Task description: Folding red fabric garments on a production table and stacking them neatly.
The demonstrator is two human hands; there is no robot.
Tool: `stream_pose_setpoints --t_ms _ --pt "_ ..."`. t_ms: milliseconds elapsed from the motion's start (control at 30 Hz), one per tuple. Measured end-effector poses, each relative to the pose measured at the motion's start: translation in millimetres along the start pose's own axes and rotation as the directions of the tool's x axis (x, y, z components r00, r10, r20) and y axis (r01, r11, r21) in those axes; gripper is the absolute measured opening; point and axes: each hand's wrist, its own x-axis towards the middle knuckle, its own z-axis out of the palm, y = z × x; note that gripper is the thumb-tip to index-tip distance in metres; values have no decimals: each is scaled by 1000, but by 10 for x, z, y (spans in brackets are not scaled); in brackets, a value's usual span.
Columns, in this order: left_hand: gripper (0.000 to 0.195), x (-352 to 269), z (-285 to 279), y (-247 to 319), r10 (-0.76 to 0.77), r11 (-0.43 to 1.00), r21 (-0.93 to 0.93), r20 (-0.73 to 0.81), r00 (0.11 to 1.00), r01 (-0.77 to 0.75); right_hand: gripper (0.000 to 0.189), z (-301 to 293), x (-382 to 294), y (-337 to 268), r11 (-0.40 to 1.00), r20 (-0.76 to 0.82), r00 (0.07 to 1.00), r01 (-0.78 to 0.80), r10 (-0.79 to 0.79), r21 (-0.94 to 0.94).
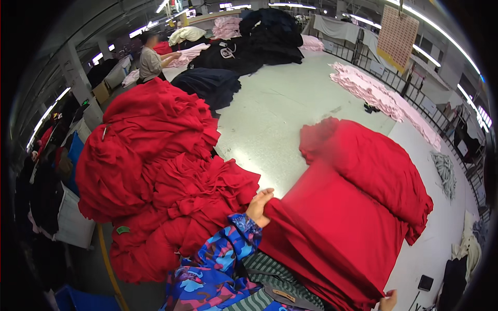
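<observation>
My left hand point(260, 207), in a blue patterned sleeve, is at the upper left corner of a flat spread of red fabric point(342, 210), its fingers on the cloth's edge. My right hand point(388, 301) shows only in part at the bottom, with its fingers on the fabric's lower right corner. The cloth lies in layers on a pale table point(268, 112) and hangs towards my body. A thick folded roll of red fabric point(381, 167) rests across its far side. A large heap of crumpled red fabric point(155, 155) stands to the left, close to my left arm.
Dark cloth piles point(210, 85) lie beyond the red heap. Pink fabric point(365, 87) lines the table's far right edge, beside a metal railing point(428, 112). A grey bundle of strips point(443, 175) and a small black object point(425, 282) lie at right. A co-worker point(151, 58) handles pink cloth at back left.
</observation>
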Motion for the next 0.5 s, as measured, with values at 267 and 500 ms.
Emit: stream_pose_setpoints --t_ms 267,500 --pt "30 392 -190 -36 106 868 483 50 993 -117 27 -273 183 -248 -35 349 895 -353 278 935" --pt "43 245 388 -32 -181 892 426 29 983 151 16 -126 395 -607 -169 447 788 -416 425 894"
